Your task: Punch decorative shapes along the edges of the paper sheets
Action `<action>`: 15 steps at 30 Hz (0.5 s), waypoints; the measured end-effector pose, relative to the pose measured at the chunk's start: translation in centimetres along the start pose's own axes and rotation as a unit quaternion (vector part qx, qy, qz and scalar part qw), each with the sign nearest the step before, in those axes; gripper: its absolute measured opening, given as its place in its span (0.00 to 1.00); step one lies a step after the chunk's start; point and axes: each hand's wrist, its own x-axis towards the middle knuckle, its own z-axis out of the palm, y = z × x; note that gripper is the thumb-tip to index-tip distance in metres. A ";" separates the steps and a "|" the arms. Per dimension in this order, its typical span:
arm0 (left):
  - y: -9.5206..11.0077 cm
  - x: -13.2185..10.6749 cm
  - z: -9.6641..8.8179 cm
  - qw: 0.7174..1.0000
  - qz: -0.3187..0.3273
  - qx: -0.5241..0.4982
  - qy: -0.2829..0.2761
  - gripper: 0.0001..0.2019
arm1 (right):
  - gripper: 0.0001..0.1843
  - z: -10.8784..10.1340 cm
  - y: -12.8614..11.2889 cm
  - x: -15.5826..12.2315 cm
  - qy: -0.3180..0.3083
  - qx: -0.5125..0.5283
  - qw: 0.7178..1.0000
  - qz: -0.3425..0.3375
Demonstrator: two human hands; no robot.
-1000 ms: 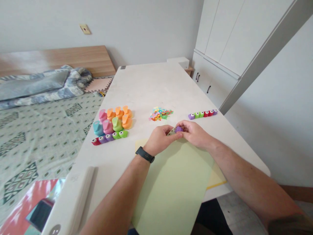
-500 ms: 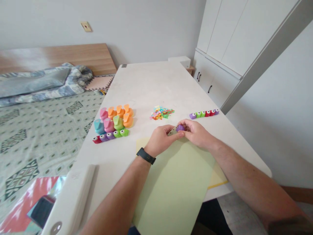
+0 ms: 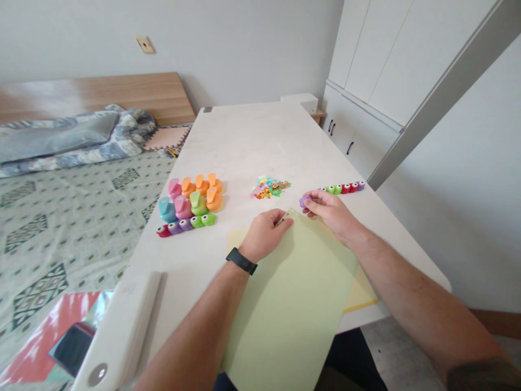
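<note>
A black wristband, a dark sleeve and dark legwear are worn.

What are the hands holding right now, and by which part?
The left hand pinches the green paper near its far corner; the right hand grips a purple punch, exactly where is unclear.

Bright, soft light seems to come from the left: the machine and left hand throw faint shadows rightward, the latter's across the paper. Glare streaks the red packet; a pale sheen lies on the headboard. The wide view slants the wardrobe and stretches the right forearm. The confetti looks slightly blurred.
</note>
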 end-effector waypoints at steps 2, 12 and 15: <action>0.1 -0.1 0.0 1.000 -0.001 -0.009 0.000 0.15 | 0.18 -0.1 0.1 0.1 0.000 0.016 1.000 0.010; -0.1 -0.2 0.1 1.000 0.029 0.005 -0.002 0.13 | 0.17 -0.4 0.8 0.4 -0.021 0.112 0.993 0.029; -0.1 -0.3 0.1 0.999 0.040 0.017 -0.005 0.13 | 0.16 -0.3 0.8 0.5 -0.023 0.136 0.990 0.033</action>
